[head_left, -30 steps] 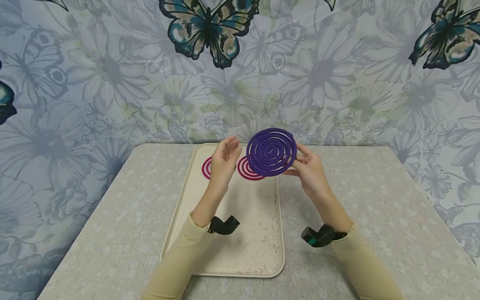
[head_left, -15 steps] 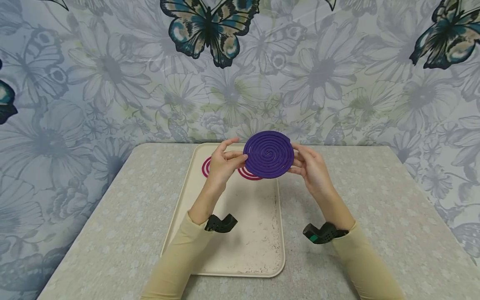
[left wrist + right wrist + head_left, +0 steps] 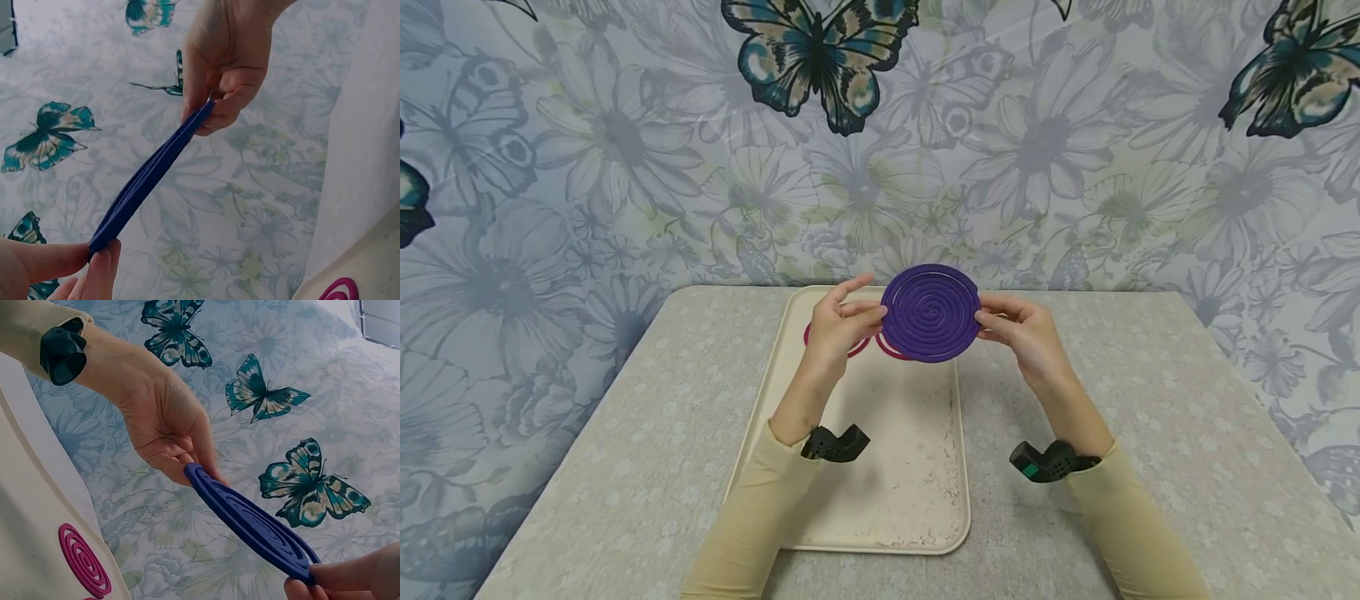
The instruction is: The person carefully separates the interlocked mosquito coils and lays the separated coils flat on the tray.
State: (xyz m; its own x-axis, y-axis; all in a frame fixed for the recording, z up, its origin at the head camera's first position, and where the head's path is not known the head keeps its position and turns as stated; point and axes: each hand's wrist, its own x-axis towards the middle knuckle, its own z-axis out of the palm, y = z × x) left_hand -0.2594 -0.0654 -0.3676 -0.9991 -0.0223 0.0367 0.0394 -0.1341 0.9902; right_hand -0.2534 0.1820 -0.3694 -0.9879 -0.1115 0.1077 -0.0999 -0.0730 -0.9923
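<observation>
A flat purple spiral disc [image 3: 931, 313] is held up over the far part of the tray, its face turned toward the head camera. My left hand [image 3: 835, 329] pinches its left edge between thumb and fingers, the index finger pointing up and away. On the opposite edge, my right hand [image 3: 1021, 333] pinches with thumb and fingers. The left wrist view shows the disc [image 3: 150, 178] nearly edge-on between both hands. In the right wrist view the disc [image 3: 250, 522] has slight gaps between its coils.
Two pink spirals lie on the cream tray [image 3: 887, 467], mostly hidden behind the left hand and the disc; one pink spiral [image 3: 85, 561] shows in the right wrist view. The tray rests on a patterned table [image 3: 1112, 375] against a butterfly-print backdrop [image 3: 1037, 150].
My left hand has come to the disc and taken its left edge. My right hand has shifted its grip, its thumb now on the front edge. The disc has moved slightly left and down, its coils closer together.
</observation>
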